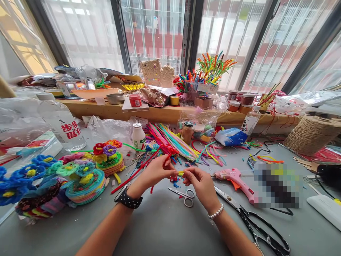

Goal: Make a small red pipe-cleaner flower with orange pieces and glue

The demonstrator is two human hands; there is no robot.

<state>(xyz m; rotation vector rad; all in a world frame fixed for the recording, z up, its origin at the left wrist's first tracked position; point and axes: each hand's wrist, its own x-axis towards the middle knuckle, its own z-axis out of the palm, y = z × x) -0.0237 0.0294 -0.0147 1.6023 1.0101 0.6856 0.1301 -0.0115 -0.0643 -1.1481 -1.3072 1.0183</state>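
A short yellow pipe cleaner (181,173) stretches between my two hands above the table's middle. One end is pinched in the fingertips of my left hand (157,170), which wears a black dotted watch band. My right hand (199,183), with a beaded bracelet, has its thumb and fingers closed on the other end. Just behind the left fingers is a red fuzzy bundle (170,150); I cannot tell whether they touch it. A long red pipe cleaner (133,173) lies left of that hand. Small silver scissors (188,197) rest below the hands.
Pipe-cleaner flowers (32,173) and a round flower base (89,186) stand at left. A pink glue gun (236,179) and large black-handled scissors (253,224) lie at right. Behind are loose pipe cleaners (173,138), a white bottle (138,137) and a crowded wooden ledge (157,114).
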